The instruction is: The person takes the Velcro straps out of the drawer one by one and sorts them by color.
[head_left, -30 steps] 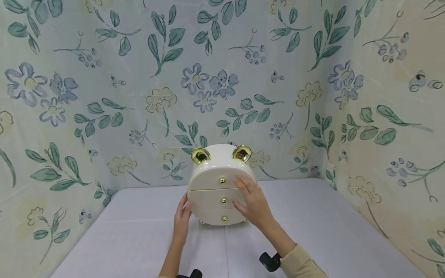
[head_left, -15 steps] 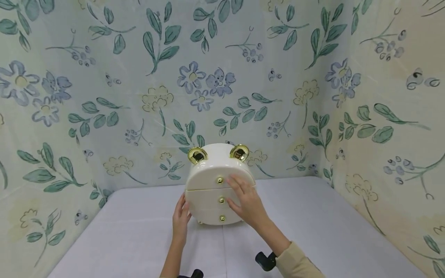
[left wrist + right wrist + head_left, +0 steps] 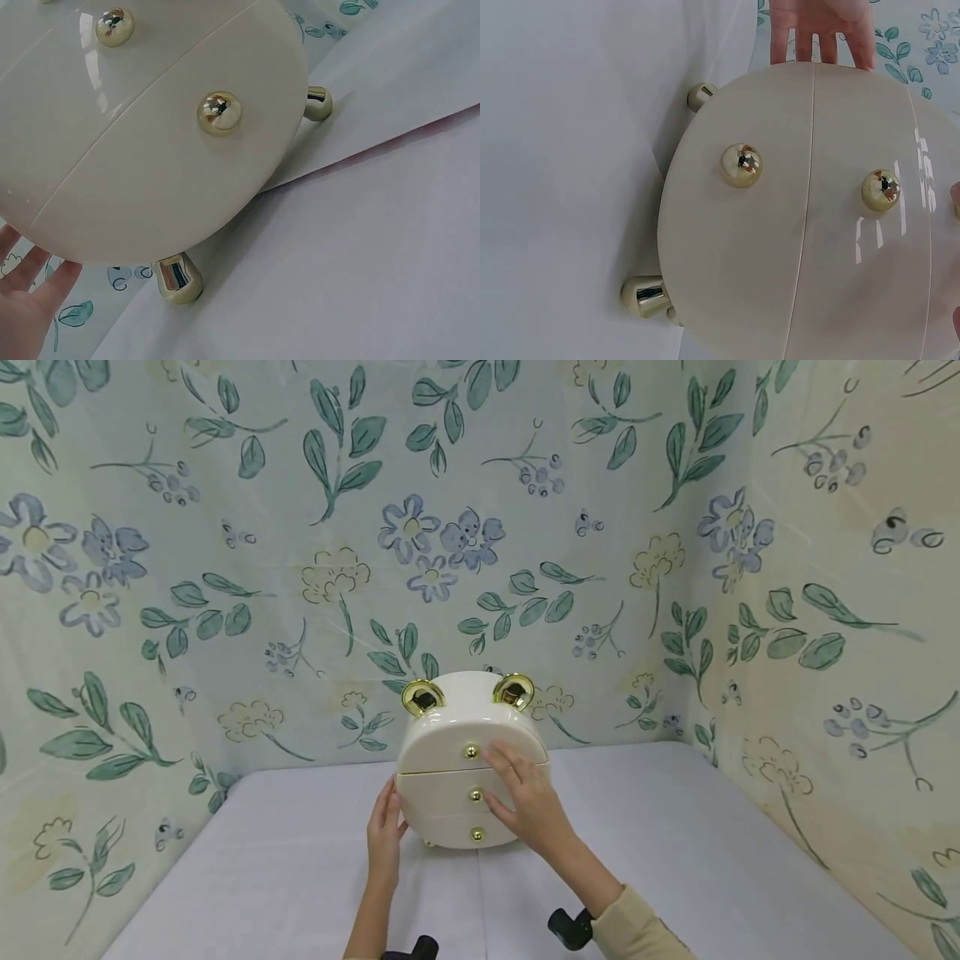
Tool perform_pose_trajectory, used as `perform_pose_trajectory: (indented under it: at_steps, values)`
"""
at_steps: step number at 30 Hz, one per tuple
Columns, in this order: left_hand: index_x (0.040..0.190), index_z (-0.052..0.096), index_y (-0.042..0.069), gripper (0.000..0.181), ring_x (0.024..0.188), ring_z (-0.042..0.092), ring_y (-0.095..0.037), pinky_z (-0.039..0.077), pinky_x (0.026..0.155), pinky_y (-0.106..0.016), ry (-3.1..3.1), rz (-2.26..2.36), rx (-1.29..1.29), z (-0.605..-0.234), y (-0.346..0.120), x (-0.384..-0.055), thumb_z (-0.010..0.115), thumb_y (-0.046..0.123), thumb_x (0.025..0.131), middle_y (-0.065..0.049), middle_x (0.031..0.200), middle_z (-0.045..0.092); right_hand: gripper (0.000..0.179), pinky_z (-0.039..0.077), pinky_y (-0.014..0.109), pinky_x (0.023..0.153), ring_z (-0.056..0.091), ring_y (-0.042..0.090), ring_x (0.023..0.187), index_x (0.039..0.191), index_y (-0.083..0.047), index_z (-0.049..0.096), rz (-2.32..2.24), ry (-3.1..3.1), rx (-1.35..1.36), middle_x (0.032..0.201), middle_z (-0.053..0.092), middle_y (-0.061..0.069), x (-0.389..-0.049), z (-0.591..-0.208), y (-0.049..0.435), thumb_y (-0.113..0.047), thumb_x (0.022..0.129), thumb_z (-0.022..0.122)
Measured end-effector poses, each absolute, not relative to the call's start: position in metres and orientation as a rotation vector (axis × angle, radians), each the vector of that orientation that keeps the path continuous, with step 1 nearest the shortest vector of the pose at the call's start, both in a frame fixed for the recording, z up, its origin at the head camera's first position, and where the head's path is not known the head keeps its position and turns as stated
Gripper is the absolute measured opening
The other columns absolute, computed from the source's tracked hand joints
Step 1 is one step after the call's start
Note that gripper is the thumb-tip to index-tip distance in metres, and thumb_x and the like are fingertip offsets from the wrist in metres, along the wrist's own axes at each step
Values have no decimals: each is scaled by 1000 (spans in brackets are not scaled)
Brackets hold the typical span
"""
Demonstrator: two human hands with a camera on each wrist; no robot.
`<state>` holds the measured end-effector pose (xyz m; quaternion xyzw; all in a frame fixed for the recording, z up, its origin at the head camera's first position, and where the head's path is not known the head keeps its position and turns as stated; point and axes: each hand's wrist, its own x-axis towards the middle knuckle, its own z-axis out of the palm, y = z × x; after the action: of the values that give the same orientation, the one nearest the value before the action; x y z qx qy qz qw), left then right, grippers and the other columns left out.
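Observation:
A glossy cream jewelry box with a rounded front stands on the table. Its three drawer fronts each carry a gold knob, and two gold ear-like rings sit on top. My left hand rests against the box's left side, its fingers extended along the edge in the left wrist view. On the front, the right hand lays its fingers just right of the top knob, thumb near the middle one. Only its fingertips show at the right wrist view's edge. All drawers sit closed.
Gold feet hold the box up off the white tabletop. A flower-print cloth hangs behind the table and along the right side. A black camera mount is on the right wrist.
My right hand has slid slightly left across the front, bringing its fingers closer to the top knob. The left hand stays on the box's side. The head view has shifted a little.

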<state>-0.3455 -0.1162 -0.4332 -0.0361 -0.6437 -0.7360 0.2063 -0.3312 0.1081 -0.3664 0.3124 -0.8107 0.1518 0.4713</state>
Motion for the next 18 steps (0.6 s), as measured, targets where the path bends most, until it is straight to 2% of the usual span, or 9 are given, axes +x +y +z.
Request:
perform_pose_trajectory:
  at_steps: [10, 18]
  values:
    - [140, 34, 13, 52, 132, 32, -27, 37, 100, -53, -1819, -2050, -60, -428, -116, -351, 32, 43, 97, -9, 146, 33, 64, 48, 38, 91, 52, 25, 113, 130, -14, 48, 372, -1963, 775, 132, 49, 8, -332, -368, 110, -21, 72, 74]
    - [141, 32, 13, 57, 126, 37, -27, 40, 98, -52, -1864, -2099, 18, -433, -119, -353, 30, 48, 96, -11, 143, 36, 64, 48, 38, 89, 53, 26, 111, 129, -13, 49, 366, -1937, 783, 131, 50, 9, -332, -370, 109, -21, 71, 74]
